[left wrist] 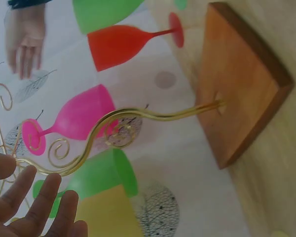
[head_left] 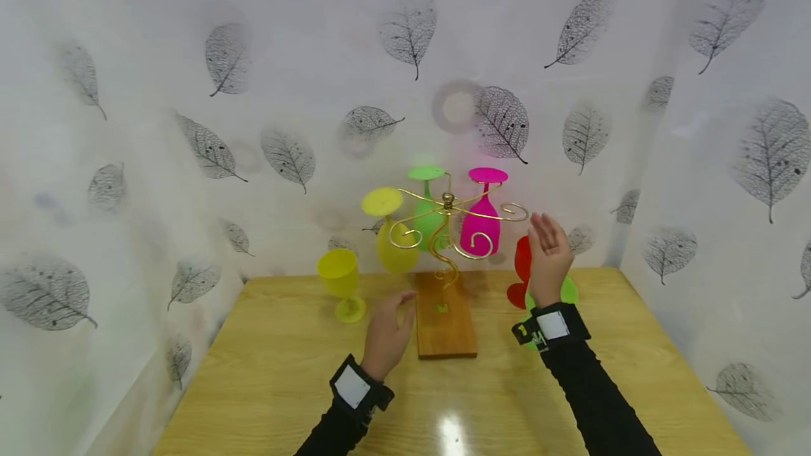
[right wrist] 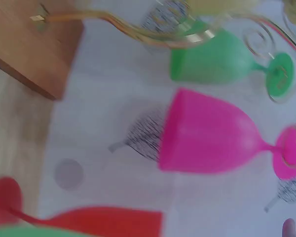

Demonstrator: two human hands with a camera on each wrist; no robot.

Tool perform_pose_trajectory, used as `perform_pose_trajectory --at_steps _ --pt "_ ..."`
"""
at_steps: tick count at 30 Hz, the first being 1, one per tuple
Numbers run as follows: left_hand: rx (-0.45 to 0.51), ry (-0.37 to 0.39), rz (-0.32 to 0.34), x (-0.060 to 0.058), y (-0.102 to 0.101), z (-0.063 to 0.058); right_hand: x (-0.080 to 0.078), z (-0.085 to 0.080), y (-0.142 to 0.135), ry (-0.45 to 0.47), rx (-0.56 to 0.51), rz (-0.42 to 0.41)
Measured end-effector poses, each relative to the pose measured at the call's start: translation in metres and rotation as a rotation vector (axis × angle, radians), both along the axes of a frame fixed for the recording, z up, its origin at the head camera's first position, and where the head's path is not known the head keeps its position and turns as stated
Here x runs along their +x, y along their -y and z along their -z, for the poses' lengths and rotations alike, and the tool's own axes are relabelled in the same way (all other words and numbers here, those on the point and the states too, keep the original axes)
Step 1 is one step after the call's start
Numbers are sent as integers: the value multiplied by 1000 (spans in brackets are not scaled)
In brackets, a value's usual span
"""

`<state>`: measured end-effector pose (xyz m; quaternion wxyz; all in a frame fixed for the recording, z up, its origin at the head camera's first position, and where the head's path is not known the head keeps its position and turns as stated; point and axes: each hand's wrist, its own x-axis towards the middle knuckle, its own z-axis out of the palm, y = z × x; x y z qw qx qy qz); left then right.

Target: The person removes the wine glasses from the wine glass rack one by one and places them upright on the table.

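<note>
Rack (head_left: 448, 203) stands mid-table (head_left: 285, 385) on wooden base (head_left: 446, 333); clock read from its hub, head view. Hung upside-down: yellow goblet (head_left: 394, 248) 9 o'clock, green goblet (head_left: 423, 232) 11, pink goblet (head_left: 479, 232) 2. Left hand (head_left: 388, 333) at 7, thumb and fingers apart, grip empty. Right hand (head_left: 550, 259) at 4, fingers straight, grip empty, near rack's wire curl; contact unclear. Red goblet (head_left: 522, 259) partly behind it. Upright cup (head_left: 338, 274), yellow, 8.
</note>
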<state>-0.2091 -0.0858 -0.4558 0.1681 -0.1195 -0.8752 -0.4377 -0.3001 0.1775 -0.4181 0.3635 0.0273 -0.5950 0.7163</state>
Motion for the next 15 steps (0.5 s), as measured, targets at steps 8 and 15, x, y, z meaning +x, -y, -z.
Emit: perform_pose_trajectory --at_steps 8,15 --pt "-5 50 15 15 4 24 -15 -57 -25 -175 409 240" --pt "16 100 35 24 1 32 -63 -79 -41 -313 1112 164"
